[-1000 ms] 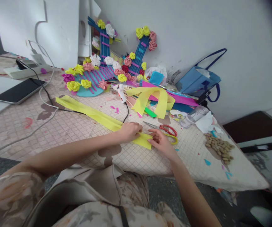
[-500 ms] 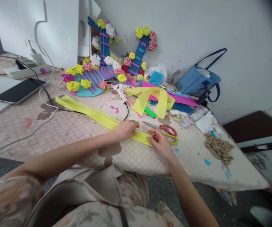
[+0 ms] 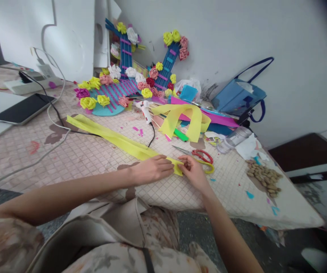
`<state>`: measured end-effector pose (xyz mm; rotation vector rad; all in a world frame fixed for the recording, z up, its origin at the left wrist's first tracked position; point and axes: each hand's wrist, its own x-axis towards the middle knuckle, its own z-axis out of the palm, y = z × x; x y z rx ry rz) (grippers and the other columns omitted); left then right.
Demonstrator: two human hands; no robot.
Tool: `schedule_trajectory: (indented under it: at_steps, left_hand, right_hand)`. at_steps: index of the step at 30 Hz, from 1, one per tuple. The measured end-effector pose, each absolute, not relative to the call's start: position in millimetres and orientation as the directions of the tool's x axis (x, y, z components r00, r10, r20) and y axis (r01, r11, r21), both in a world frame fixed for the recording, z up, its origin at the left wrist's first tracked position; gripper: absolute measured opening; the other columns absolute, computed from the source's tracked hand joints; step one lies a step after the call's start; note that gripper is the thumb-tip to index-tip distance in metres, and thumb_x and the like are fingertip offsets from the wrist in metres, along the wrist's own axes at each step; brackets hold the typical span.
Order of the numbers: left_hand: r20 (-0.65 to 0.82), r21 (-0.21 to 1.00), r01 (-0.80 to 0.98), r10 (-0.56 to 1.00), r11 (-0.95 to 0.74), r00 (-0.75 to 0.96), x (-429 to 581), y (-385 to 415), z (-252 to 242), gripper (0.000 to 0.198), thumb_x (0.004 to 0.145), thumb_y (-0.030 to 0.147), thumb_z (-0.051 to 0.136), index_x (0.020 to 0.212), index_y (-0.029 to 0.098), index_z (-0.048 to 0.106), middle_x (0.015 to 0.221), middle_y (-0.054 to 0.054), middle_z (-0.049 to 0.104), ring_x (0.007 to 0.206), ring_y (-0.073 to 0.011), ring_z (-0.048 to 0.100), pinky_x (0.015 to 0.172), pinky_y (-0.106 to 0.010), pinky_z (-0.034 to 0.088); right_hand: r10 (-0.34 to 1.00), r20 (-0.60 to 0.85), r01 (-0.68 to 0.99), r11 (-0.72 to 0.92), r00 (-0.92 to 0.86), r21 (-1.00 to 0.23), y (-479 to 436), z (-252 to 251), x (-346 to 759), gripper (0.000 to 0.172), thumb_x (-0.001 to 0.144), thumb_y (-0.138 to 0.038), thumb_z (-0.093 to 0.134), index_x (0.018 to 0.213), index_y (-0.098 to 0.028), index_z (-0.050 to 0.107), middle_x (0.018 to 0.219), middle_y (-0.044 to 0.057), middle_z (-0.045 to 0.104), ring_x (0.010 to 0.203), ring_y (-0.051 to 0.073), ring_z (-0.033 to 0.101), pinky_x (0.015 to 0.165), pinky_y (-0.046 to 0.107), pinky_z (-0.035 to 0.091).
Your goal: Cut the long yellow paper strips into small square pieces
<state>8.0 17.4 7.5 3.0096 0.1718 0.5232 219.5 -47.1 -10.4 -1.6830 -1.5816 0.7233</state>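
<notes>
- Yellow paper strip (image 3: 109,134) is laid flat on the table (image 3: 66,159); its long axis runs from the near end away to the far left.
- The near end is pinched by left hand (image 3: 152,170) and right hand (image 3: 193,172), fingers narrow, both equally near.

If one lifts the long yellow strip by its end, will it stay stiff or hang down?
Likely floppy: the long yellow strip lies thin and flat on the table, and the looped yellow strips behind it curve softly. Probably light, so a push may slide or crease it; the left hand presses it down while the right hand pinches its end.
</notes>
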Motion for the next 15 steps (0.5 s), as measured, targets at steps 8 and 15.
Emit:
schedule_trajectory:
  at_steps: [8, 15]
  left_hand:
    - [0.196, 0.234, 0.085, 0.133, -0.968, 0.972, -2.3, 2.2, -6.7, 0.048, 0.092, 0.038, 0.036, 0.134, 0.014, 0.036, 0.141, -0.011, 0.036, 0.134, -0.0184, 0.023, 0.11, -0.038, 0.015]
    - [0.2, 0.253, 0.141, 0.194, -0.957, 0.96, -5.4, 0.9, -3.3, 0.047, 0.09, 0.038, 0.041, 0.133, 0.02, 0.038, 0.143, -0.011, 0.032, 0.133, -0.0221, 0.024, 0.107, -0.044, 0.018]
  right_hand:
    - [0.99, 0.098, 0.655, 0.009, 0.099, -0.756, -46.9, -8.4, 217.8, 0.021, 0.077, -0.024, 0.054, 0.098, -0.02, 0.056, 0.074, 0.002, 0.06, 0.063, 0.017, 0.057, 0.058, 0.03, 0.046]
    - [0.987, 0.105, 0.671, -0.005, 0.123, -0.741, -49.4, -9.1, 215.8, 0.021, 0.077, -0.023, 0.053, 0.098, -0.02, 0.056, 0.078, 0.004, 0.063, 0.064, 0.018, 0.059, 0.061, 0.032, 0.047]
